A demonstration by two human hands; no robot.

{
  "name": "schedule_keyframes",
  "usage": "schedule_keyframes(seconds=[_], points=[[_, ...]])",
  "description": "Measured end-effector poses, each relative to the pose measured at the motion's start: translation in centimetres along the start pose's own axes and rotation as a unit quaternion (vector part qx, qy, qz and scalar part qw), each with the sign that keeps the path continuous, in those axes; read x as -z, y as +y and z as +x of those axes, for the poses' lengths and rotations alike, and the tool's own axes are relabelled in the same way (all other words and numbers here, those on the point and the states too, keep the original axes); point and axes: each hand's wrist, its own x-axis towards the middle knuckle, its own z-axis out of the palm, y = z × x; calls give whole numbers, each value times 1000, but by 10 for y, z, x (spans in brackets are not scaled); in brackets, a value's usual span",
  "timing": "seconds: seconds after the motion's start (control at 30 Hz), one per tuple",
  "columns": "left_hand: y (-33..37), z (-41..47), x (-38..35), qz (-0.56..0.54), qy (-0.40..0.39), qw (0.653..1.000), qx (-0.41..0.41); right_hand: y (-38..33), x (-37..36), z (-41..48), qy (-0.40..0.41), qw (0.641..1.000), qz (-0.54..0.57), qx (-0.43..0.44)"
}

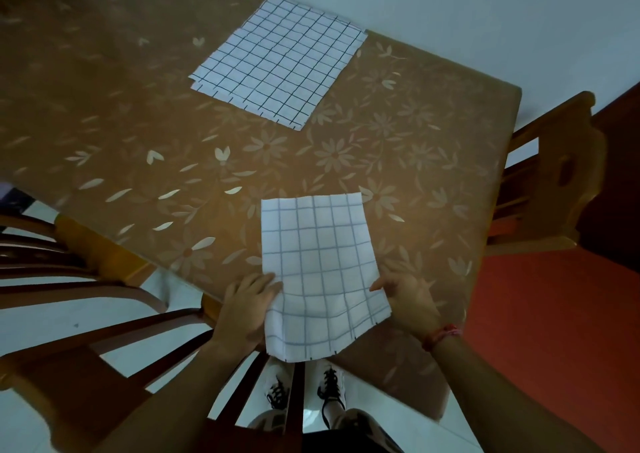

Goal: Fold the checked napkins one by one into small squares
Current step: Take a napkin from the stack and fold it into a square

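a checked napkin (pixel 320 262) is seen lying lengthwise on the near part of the table (pixel 138 113), folded into a tall rectangle, its pale grid lines facing up. its far end rests flat on the floral tablecloth, while its near end is lifted off the surface and hangs past the table's edge, with a slight wave in the cloth there. the left hand (pixel 247 309) is closed on the napkin's left edge near the lower corner, fingers on top of the cloth and curled over it. the right hand (pixel 407 297) is pinched on the right edge at about the same level, thumb and fingertips meeting on the fabric (a red thread bracelet (pixel 441 335) is worn on that wrist). both hands are thus holding the same napkin, one at each side.

well apart from it, toward the far side of the table, a stack of unfolded napkins (pixel 280 61) is laid flat, with darker grid lines; the edges of at least one more sheet can be made out beneath the top one, slightly offset. how many are in the stack cannot be told.

a wooden chair (pixel 550 175) is placed at the table's right end, and the curved slats of another chair back (pixel 86 297) are seen at lower left. below the napkin's hanging edge, a pair of white shoes with black laces (pixel 304 388) is visible on the pale floor.
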Motion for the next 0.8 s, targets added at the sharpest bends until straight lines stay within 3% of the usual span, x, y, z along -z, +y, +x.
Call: schedule_keyframes(seconds=[0.1,0.33,0.67,0.8], points=[[1,-2,-1,-17,41,998,35,8,-4,4,30,996,-39,75],[-9,-1,1,-99,86,989,68,4,10,7,-28,999,34,15],[-20,37,12,-167,122,962,180,-3,4,62,36,989,91,-111],[-16,45,15,-239,120,933,243,0,2,78,27,979,139,-144]])
